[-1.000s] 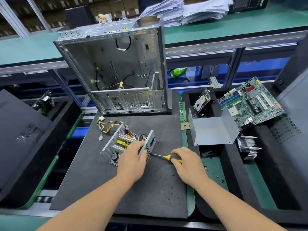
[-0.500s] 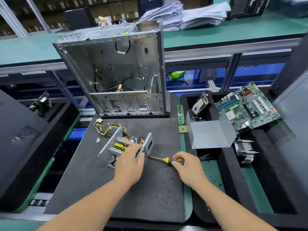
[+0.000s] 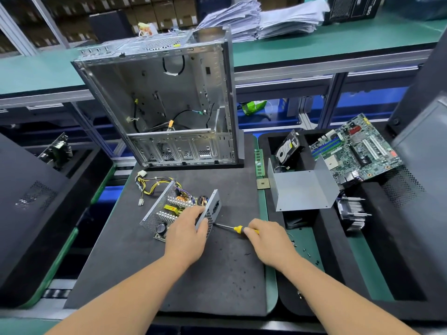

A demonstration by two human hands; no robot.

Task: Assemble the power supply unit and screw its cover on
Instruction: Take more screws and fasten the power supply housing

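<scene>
My left hand (image 3: 187,234) clamps the open power supply (image 3: 180,211) down on the surface (image 3: 217,274) so it won't slide, while my right hand (image 3: 271,240) grips the screwdriver (image 3: 235,228), tip at its side panel, probably on a screw. The cover (image 3: 303,189) waits nearby.

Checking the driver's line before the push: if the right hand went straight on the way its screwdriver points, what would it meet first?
The right hand aims the screwdriver leftward at the power supply unit. Its tip seems already at the perforated end plate, which the left hand steadies.
</scene>
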